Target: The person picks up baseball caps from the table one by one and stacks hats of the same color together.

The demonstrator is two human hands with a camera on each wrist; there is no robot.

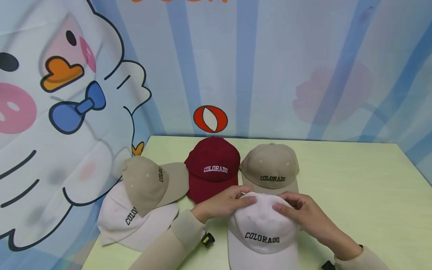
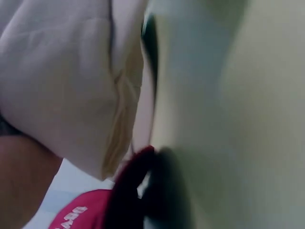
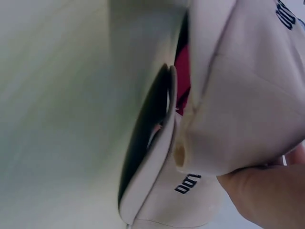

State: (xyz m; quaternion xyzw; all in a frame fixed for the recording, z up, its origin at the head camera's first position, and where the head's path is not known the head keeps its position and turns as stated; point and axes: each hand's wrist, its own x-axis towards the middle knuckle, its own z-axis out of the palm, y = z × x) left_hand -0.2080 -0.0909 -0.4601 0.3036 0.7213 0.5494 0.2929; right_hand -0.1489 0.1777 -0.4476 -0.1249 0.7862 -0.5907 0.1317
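A white baseball cap lettered COLORADO faces the front of the table, its brim pointing toward me. My left hand pinches the upper left of its crown, thumb on the front and fingers behind. On the crown's other side, my right hand grips it the same way. The cap's side hangs over the table in the left wrist view, its lower edge showing there. Just behind it sits a beige cap, whose brim appears close under the white cap in the right wrist view.
A dark red cap stands left of the beige one. Farther left, another beige cap lies on top of a second white cap. The pale yellow table meets a printed cloth backdrop at its back edge.
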